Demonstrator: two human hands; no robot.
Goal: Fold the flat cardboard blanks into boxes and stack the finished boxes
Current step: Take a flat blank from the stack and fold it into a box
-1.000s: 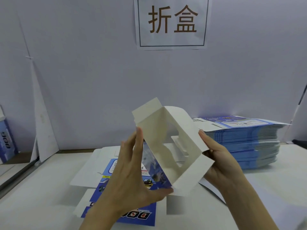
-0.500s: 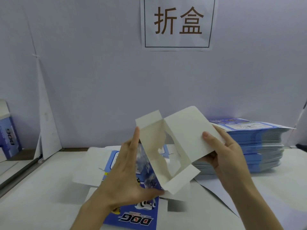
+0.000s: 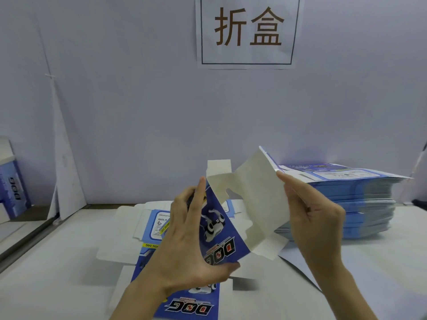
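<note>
I hold a half-folded blue and white cardboard blank (image 3: 251,204) above the table. My left hand (image 3: 187,245) grips its blue printed panel, thumb under the lower corner and fingers up along the left edge. My right hand (image 3: 314,218) holds the white inner panel from the right, fingers curled behind it. A flat blank (image 3: 147,229) lies printed side up on the table below. A tall stack of flat blanks (image 3: 360,199) sits at the right.
A finished blue box (image 3: 13,185) stands at the far left by the wall. A white folded card (image 3: 64,172) leans against the wall. A paper sign (image 3: 248,31) hangs above. The white table (image 3: 57,273) spreads in front.
The blank has swung open: the blue printed panel now faces me and the white panel has tilted up and to the right. My right hand has moved with it.
</note>
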